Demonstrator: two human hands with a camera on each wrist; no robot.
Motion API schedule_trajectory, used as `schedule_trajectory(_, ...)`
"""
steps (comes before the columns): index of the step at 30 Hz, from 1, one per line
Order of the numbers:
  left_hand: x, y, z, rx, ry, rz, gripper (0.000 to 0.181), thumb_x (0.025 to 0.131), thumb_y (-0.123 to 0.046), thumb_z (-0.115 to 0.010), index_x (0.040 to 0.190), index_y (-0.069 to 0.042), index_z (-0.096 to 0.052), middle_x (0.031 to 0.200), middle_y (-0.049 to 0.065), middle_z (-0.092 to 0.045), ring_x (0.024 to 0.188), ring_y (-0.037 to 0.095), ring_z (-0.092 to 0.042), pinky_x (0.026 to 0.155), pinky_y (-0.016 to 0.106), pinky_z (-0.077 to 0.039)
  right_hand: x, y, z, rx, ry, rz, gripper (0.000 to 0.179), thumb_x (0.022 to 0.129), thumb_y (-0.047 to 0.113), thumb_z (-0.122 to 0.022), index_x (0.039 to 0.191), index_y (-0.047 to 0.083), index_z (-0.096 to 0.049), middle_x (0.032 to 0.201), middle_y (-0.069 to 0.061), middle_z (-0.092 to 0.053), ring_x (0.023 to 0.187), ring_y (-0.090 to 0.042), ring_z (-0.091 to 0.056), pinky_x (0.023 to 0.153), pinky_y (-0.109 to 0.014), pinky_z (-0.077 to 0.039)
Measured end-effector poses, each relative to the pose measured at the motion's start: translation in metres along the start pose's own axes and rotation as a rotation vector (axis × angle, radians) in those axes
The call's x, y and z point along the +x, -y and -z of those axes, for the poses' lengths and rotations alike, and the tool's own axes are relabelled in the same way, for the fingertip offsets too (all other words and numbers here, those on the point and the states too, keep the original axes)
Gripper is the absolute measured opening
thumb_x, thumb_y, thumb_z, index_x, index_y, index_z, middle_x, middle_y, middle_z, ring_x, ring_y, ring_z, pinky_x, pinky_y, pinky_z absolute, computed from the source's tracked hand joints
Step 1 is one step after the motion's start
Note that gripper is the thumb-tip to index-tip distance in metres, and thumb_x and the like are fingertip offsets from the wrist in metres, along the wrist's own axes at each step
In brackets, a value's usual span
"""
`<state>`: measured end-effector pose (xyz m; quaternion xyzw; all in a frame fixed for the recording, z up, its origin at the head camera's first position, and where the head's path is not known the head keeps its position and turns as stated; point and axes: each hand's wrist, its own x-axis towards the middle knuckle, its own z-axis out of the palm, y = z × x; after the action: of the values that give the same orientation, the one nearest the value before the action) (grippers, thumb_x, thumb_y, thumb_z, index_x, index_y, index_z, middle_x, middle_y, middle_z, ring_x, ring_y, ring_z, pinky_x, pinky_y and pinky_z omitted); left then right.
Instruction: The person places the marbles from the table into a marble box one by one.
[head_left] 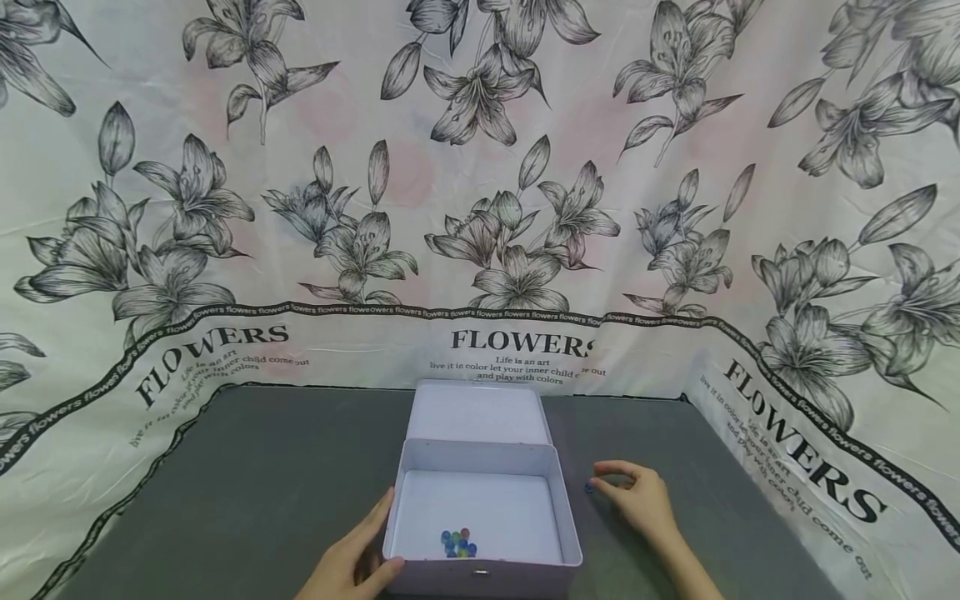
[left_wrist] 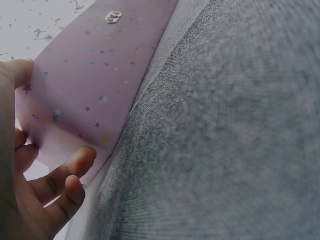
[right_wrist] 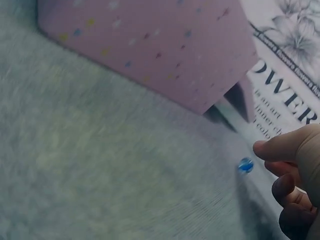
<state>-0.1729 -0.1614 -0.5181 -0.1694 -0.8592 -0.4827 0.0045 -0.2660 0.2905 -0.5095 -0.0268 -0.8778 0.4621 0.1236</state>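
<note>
A box [head_left: 483, 575] stands with its lid [head_left: 476, 412] tipped back; its inside is white. Pink outer walls [left_wrist: 85, 75] with small stars show in both wrist views. Several coloured glass marbles [head_left: 459, 546] lie together inside near the front wall. My left hand [head_left: 352, 554] holds the front left corner, thumb at the front rim and fingers along the left side. To the right of the box is my right hand [head_left: 637, 500], thumb and forefinger spread apart. A clear and blue marble [right_wrist: 245, 165] is right by its fingertips, outside the box.
A dark grey cloth [head_left: 300, 467] covers the table. Behind it and along both sides hangs a white curtain [head_left: 360, 350] printed with flowers and lettering. The raised lid reaches back close to the curtain.
</note>
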Motion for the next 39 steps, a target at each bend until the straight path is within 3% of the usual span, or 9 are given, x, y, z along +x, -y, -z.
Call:
schedule_trajectory(11, -0.001, 0.002, -0.001, -0.024, -0.01, -0.034, 0.082, 0.099, -0.03, -0.077, 0.165, -0.005, -0.035, 0.162, 0.026, -0.043, 0.059, -0.003, -0.044, 0.054, 0.021, -0.045, -0.006, -0.015, -0.012, -0.097, -0.015, 0.059, 0.023, 0.08, 0.01, -0.093, 0.101, 0.011, -0.084, 0.095, -0.003, -0.081, 0.045, -0.006, -0.047, 0.045, -0.023, -0.037)
schedule_trajectory(19, 0.0, -0.003, 0.002, -0.011, 0.014, 0.016, 0.083, 0.1, -0.034, -0.075, 0.166, -0.008, -0.033, 0.165, 0.026, -0.037, 0.06, -0.001, -0.042, 0.055, 0.021, -0.044, -0.004, -0.012, -0.015, -0.119, -0.014, 0.133, 0.017, 0.083, 0.01, -0.09, 0.099, 0.012, -0.084, 0.085, 0.002, -0.079, 0.041, -0.001, -0.038, 0.043, -0.021, -0.032)
schedule_trajectory(24, 0.0, -0.003, 0.001, 0.009, 0.01, 0.013, 0.083, 0.1, -0.034, -0.075, 0.166, -0.008, -0.033, 0.166, 0.024, -0.036, 0.06, -0.002, -0.042, 0.056, 0.021, -0.044, -0.003, -0.01, -0.012, -0.091, -0.014, 0.092, 0.017, 0.086, 0.013, -0.089, 0.102, 0.012, -0.084, 0.068, 0.004, -0.07, 0.041, 0.001, -0.032, 0.043, -0.019, -0.028)
schedule_trajectory(29, 0.001, -0.002, 0.0, 0.01, 0.01, 0.004, 0.083, 0.1, -0.033, -0.075, 0.166, -0.007, -0.033, 0.166, 0.025, -0.036, 0.06, -0.002, -0.042, 0.055, 0.021, -0.044, -0.003, 0.001, -0.004, 0.008, -0.024, 0.03, 0.02, 0.09, 0.018, -0.087, 0.108, 0.009, -0.083, 0.088, -0.006, -0.08, 0.046, -0.004, -0.049, 0.045, -0.022, -0.039)
schedule_trajectory(31, 0.001, -0.002, 0.0, 0.007, 0.01, 0.001, 0.082, 0.1, -0.033, -0.074, 0.166, -0.007, -0.033, 0.166, 0.026, -0.036, 0.06, -0.002, -0.042, 0.055, 0.021, -0.045, -0.003, 0.008, 0.0, 0.054, -0.038, 0.024, 0.023, 0.092, 0.019, -0.086, 0.111, 0.007, -0.083, 0.102, -0.011, -0.081, 0.056, -0.007, -0.064, 0.049, -0.024, -0.045)
schedule_trajectory(34, 0.001, -0.002, 0.0, 0.005, 0.004, -0.005, 0.082, 0.1, -0.032, -0.075, 0.166, -0.006, -0.033, 0.166, 0.026, -0.035, 0.059, -0.002, -0.042, 0.055, 0.021, -0.045, -0.002, 0.018, 0.005, 0.092, -0.041, 0.039, 0.029, 0.093, 0.022, -0.084, 0.116, 0.005, -0.081, 0.116, -0.013, -0.079, 0.074, -0.012, -0.076, 0.055, -0.025, -0.05)
schedule_trajectory(36, 0.0, -0.002, 0.0, 0.004, -0.001, -0.008, 0.082, 0.1, -0.032, -0.075, 0.166, -0.006, -0.034, 0.165, 0.026, -0.036, 0.059, -0.002, -0.042, 0.055, 0.021, -0.045, -0.002, 0.026, 0.009, 0.104, -0.041, 0.053, 0.032, 0.094, 0.025, -0.084, 0.118, 0.004, -0.08, 0.121, -0.013, -0.078, 0.081, -0.013, -0.077, 0.058, -0.026, -0.05)
schedule_trajectory(39, 0.0, -0.001, 0.0, 0.001, -0.005, -0.018, 0.082, 0.099, -0.032, -0.076, 0.165, -0.005, -0.034, 0.165, 0.026, -0.038, 0.059, -0.002, -0.043, 0.055, 0.021, -0.045, -0.001, 0.04, 0.015, 0.119, -0.046, 0.07, 0.035, 0.095, 0.028, -0.083, 0.12, 0.004, -0.079, 0.122, -0.012, -0.078, 0.077, -0.013, -0.074, 0.058, -0.027, -0.047)
